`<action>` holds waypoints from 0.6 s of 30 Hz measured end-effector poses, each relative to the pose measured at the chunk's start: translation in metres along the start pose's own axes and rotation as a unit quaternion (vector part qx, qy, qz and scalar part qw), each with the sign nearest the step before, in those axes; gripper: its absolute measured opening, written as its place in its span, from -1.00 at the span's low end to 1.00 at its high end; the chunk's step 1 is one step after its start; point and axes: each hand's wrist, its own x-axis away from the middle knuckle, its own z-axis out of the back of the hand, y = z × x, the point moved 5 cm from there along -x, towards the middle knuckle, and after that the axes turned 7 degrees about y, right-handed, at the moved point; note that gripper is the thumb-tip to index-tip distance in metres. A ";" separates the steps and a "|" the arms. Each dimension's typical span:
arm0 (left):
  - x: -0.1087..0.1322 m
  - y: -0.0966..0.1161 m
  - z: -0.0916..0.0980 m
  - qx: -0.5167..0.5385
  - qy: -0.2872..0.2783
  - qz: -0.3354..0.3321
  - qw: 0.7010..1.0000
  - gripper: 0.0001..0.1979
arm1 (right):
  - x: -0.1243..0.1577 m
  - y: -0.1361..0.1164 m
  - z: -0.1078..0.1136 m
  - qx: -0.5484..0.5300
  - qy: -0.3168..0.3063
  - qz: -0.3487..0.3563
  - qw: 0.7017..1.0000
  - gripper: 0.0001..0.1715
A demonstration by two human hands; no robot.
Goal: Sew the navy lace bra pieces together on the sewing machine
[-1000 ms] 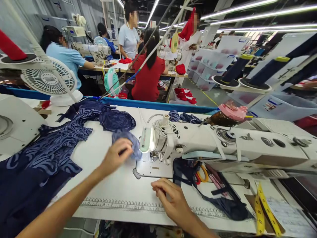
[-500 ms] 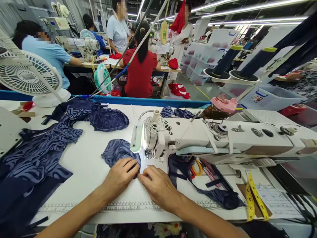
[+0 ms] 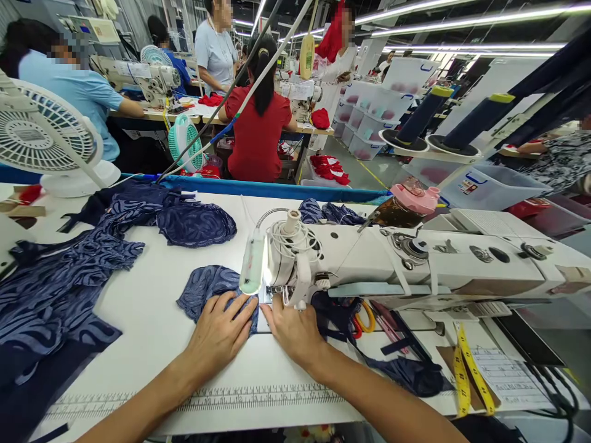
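Note:
A dark blue patterned fabric piece point(image 3: 203, 289) lies on the white table, its right edge beside the needle area of the sewing machine point(image 3: 369, 252). My left hand point(image 3: 219, 329) rests flat on this fabric, fingers stretched forward and slightly apart. Just to the right, my right hand point(image 3: 295, 335) reaches under the machine head by the presser foot point(image 3: 279, 290). Its thumb and index finger are apart at the metal plate; the other fingertips are partly hidden by the machine. A small lamp point(image 3: 252, 261) hangs over the fabric's edge.
More blue fabric point(image 3: 69, 283) is heaped at the left, with a padded cup point(image 3: 197, 224) behind. Right of my hands lie navy straps point(image 3: 406, 372), scissors point(image 3: 366, 317) and a yellow tape measure point(image 3: 462, 372). A fan point(image 3: 46, 135) stands at the back left. Co-workers sit beyond the table.
My right hand has moved forward, up under the machine head to the presser foot. The left hand has flattened and spread on the fabric. The camera view has shifted slightly.

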 end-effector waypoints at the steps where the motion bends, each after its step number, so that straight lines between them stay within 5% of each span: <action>1: 0.000 0.000 0.000 0.000 -0.002 0.001 1.000 -0.60 | -0.001 -0.003 -0.002 0.002 0.013 0.005 1.000 -0.81; 6: -0.001 -0.002 0.000 0.009 -0.001 0.012 1.000 -0.58 | -0.002 -0.001 0.002 -0.008 0.038 0.044 0.998 -0.80; 12: -0.011 -0.005 -0.004 0.043 -0.017 0.021 0.999 -0.59 | 0.010 0.023 0.042 0.040 0.138 0.060 0.988 -0.76; 18: -0.029 -0.007 -0.015 0.090 -0.031 0.032 0.995 -0.69 | 0.020 0.014 0.028 -0.096 0.019 0.089 0.991 -0.73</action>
